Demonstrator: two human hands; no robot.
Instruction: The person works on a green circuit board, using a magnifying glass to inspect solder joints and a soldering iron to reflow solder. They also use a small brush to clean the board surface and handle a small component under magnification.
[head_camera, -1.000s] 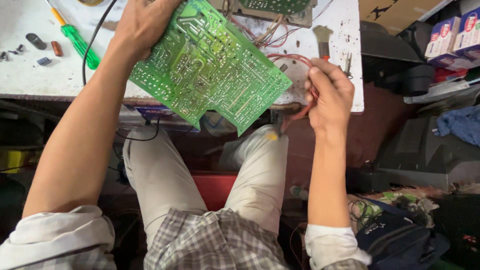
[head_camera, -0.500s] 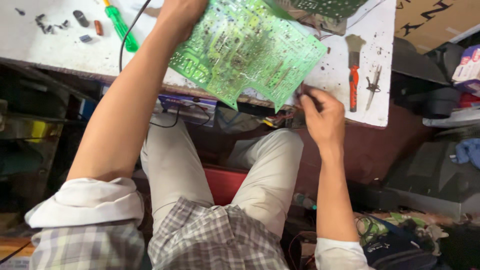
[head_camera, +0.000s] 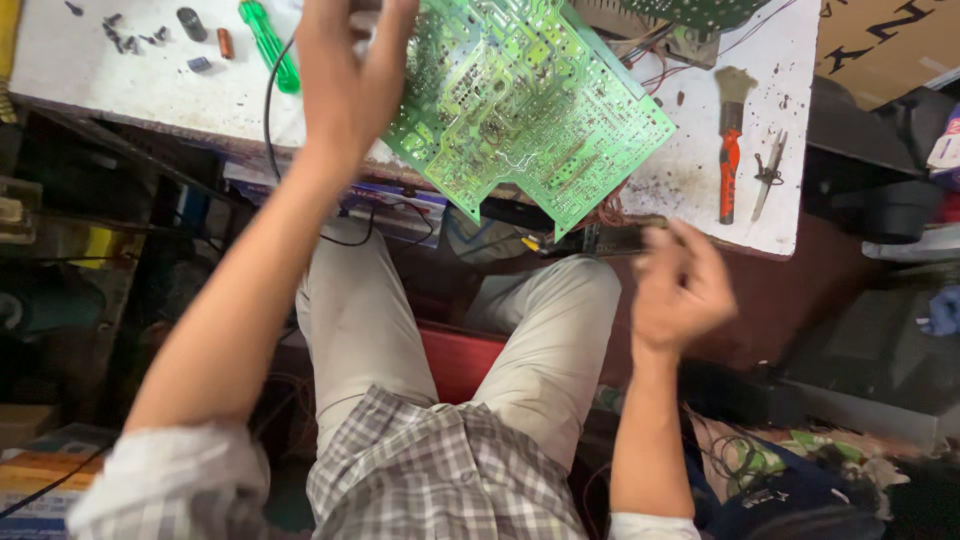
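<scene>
My left hand (head_camera: 350, 70) grips the left edge of a large green circuit board (head_camera: 520, 100), solder side up, and holds it tilted over the white workbench (head_camera: 150, 85). My right hand (head_camera: 680, 285) is blurred, below the bench's front edge and below the board's lower corner, with fingers loosely curled and nothing visible in them. It is apart from the board. Thin wires (head_camera: 600, 215) hang under the board's lower corner.
A green-handled screwdriver (head_camera: 268, 45) and several small screws and parts (head_camera: 190, 25) lie at the bench's left. A red-handled brush (head_camera: 730, 140) and small pliers (head_camera: 768, 175) lie at its right. A black cable (head_camera: 270, 120) drops off the front edge. My knees are under the bench.
My right hand has come down and away from the board's lower corner, off the bench edge. The left hand still holds the board, which has stayed over the bench.
</scene>
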